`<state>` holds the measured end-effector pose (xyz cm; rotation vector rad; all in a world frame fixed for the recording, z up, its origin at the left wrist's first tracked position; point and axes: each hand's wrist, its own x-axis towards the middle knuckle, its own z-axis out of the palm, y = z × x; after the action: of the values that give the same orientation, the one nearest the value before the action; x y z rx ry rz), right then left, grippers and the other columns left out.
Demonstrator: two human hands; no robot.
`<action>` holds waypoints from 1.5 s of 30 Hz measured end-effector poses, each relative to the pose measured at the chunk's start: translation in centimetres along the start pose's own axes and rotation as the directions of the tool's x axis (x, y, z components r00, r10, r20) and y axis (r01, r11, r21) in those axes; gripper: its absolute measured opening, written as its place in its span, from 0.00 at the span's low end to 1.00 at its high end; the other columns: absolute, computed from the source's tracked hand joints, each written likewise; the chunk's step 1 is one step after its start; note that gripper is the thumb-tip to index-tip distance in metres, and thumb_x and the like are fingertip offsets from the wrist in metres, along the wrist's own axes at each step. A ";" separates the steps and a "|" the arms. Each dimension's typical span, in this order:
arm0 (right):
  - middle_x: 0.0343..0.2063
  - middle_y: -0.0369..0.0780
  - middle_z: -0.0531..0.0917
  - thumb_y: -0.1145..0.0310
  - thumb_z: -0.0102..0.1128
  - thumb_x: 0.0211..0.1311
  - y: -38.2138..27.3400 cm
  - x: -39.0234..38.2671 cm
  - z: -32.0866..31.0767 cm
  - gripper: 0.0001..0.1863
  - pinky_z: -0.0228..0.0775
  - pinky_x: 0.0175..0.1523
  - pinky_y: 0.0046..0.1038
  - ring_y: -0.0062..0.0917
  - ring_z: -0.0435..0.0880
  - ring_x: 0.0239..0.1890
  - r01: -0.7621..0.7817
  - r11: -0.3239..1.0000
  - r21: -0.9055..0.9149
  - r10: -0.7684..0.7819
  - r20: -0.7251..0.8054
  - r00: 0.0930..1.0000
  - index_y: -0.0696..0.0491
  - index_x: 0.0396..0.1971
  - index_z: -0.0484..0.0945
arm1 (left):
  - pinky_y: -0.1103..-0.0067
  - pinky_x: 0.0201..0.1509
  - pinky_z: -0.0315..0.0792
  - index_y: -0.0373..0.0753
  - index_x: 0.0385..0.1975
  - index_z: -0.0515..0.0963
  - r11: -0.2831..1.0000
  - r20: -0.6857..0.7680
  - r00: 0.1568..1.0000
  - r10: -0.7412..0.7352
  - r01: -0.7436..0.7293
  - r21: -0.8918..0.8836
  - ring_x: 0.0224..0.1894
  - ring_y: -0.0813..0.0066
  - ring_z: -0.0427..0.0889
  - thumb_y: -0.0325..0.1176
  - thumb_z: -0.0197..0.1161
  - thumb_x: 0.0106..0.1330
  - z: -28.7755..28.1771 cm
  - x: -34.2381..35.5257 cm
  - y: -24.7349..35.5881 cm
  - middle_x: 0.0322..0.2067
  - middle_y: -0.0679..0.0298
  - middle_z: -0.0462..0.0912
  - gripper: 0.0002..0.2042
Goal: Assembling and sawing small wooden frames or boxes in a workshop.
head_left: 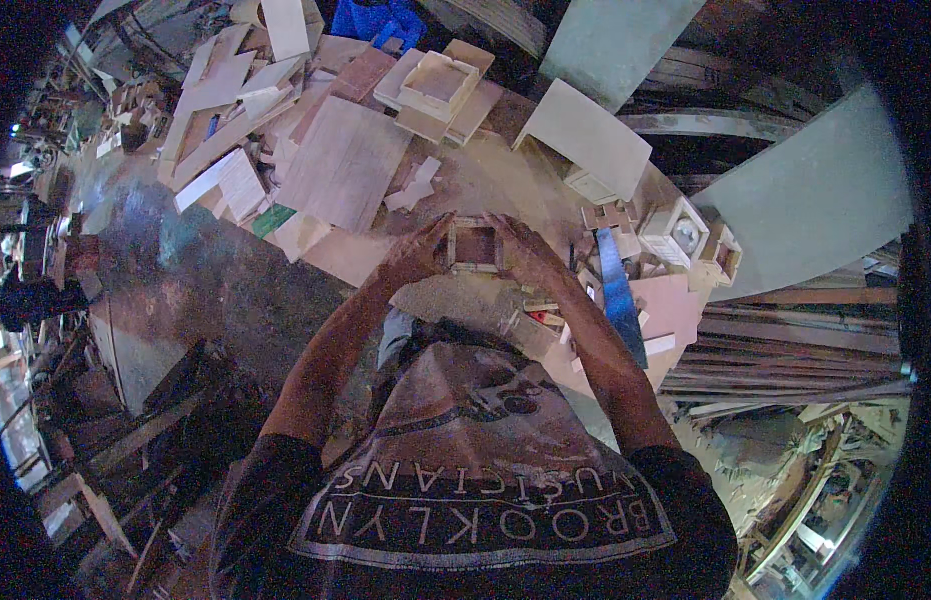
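Observation:
A small square wooden frame (475, 267) is held between my two hands over the near edge of the worktable. My left hand (423, 250) grips its left side, and my right hand (526, 252) closes on the right side. Through the frame's middle a reddish-brown surface shows; whether that is a bottom or the table behind, I cannot tell. Just beyond my hands lies a small pale cut piece of wood (415, 186) on the dusty worktable (485, 190).
Wooden panels (345, 160) and offcuts cover the table's left part. A shallow wooden box (440, 85) sits on boards at the back. To the right are a long blue tapered strip (618, 290), a pale many-sided box (675, 235) and a curved panel (585, 135). Large sheets (805, 200) lean beyond.

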<state>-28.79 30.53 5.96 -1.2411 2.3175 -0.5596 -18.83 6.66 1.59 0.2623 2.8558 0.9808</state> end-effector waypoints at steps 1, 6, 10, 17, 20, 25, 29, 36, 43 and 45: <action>0.60 0.49 0.64 0.69 0.76 0.35 0.2 0.1 0.1 0.56 0.57 0.66 0.37 0.43 0.64 0.62 -0.005 1.000 -0.002 0.005 -0.003 1.000 0.50 0.66 0.49 | 0.64 0.56 0.70 0.42 0.66 0.50 0.997 0.084 0.993 -0.078 0.077 0.008 0.56 0.52 0.71 0.45 0.73 0.41 -0.1 0.0 0.1 0.62 0.55 0.63 0.51; 0.61 0.48 0.64 0.73 0.75 0.35 1.3 0.5 1.2 0.54 0.56 0.67 0.36 0.43 0.64 0.62 0.003 0.995 0.102 -0.003 -0.002 1.000 0.51 0.65 0.50 | 0.65 0.57 0.69 0.42 0.66 0.50 1.000 0.013 1.000 0.005 -0.005 0.028 0.57 0.51 0.70 0.49 0.76 0.35 0.1 -0.1 -0.2 0.61 0.54 0.63 0.55; 0.63 0.47 0.59 0.66 0.78 0.31 1.8 0.6 1.7 0.62 0.51 0.69 0.38 0.40 0.59 0.65 -0.018 0.995 0.094 0.015 0.024 1.000 0.48 0.67 0.44 | 0.65 0.57 0.68 0.40 0.65 0.52 1.000 0.042 0.999 0.003 -0.003 -0.008 0.57 0.51 0.70 0.49 0.74 0.39 0.7 -0.1 -0.8 0.61 0.53 0.64 0.52; 0.61 0.48 0.64 0.66 0.77 0.31 0.5 0.4 0.7 0.61 0.55 0.66 0.39 0.41 0.64 0.62 -0.036 0.999 -0.034 0.037 0.023 0.999 0.49 0.67 0.46 | 0.64 0.57 0.68 0.41 0.65 0.53 0.990 0.076 0.991 -0.113 0.119 -0.076 0.57 0.51 0.70 0.48 0.74 0.40 0.3 -0.7 -0.5 0.60 0.53 0.65 0.51; 0.60 0.48 0.65 0.69 0.76 0.32 -0.3 1.0 0.1 0.59 0.57 0.64 0.40 0.42 0.66 0.61 -0.041 0.998 -0.041 0.044 0.057 0.997 0.48 0.67 0.46 | 0.63 0.56 0.69 0.43 0.66 0.51 0.983 0.082 0.982 -0.173 0.177 -0.048 0.55 0.49 0.71 0.47 0.75 0.38 -0.1 -1.1 -0.4 0.57 0.51 0.69 0.53; 0.60 0.49 0.65 0.71 0.73 0.34 -0.9 1.1 -0.8 0.58 0.58 0.63 0.41 0.43 0.66 0.59 -0.046 0.996 -0.071 0.055 0.129 0.990 0.47 0.67 0.44 | 0.63 0.54 0.71 0.43 0.65 0.52 0.994 0.010 0.995 -0.102 0.102 -0.029 0.52 0.49 0.73 0.44 0.76 0.37 0.2 -1.2 -0.6 0.53 0.51 0.73 0.52; 0.60 0.48 0.65 0.70 0.74 0.33 -1.0 0.7 -0.9 0.59 0.59 0.63 0.40 0.43 0.66 0.60 -0.059 0.993 -0.101 0.072 0.125 0.989 0.48 0.67 0.45 | 0.63 0.53 0.71 0.43 0.65 0.53 0.991 0.018 0.992 -0.126 0.127 -0.035 0.51 0.50 0.74 0.42 0.75 0.38 0.5 -1.2 -0.6 0.53 0.52 0.73 0.50; 0.59 0.48 0.67 0.65 0.77 0.27 0.1 0.8 0.2 0.61 0.59 0.63 0.40 0.44 0.67 0.58 -0.056 0.996 -0.067 0.060 0.064 0.996 0.51 0.66 0.48 | 0.62 0.51 0.73 0.43 0.65 0.52 0.995 0.022 0.995 -0.095 0.095 0.001 0.50 0.50 0.75 0.43 0.74 0.41 -0.1 -0.8 -0.1 0.54 0.53 0.72 0.49; 0.53 0.50 0.72 0.65 0.76 0.31 1.1 0.4 1.3 0.57 0.64 0.57 0.43 0.44 0.72 0.53 0.043 0.998 -0.054 -0.047 -0.073 0.996 0.52 0.65 0.51 | 0.64 0.50 0.74 0.45 0.67 0.48 0.990 0.103 0.986 -0.134 0.130 0.052 0.50 0.50 0.76 0.43 0.75 0.40 0.7 -0.5 -1.1 0.60 0.54 0.65 0.52; 0.53 0.49 0.72 0.65 0.76 0.31 1.2 0.5 1.4 0.57 0.64 0.57 0.43 0.44 0.72 0.52 0.017 0.996 -0.085 -0.022 -0.055 0.998 0.52 0.65 0.50 | 0.64 0.49 0.74 0.45 0.67 0.48 0.998 -0.001 1.000 -0.005 0.005 0.062 0.49 0.50 0.76 0.43 0.75 0.39 1.2 -0.6 -1.7 0.61 0.54 0.64 0.53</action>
<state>-29.08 30.55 4.07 -1.3038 2.4006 -0.5137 -18.25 5.99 -0.39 0.2608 2.8893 0.8930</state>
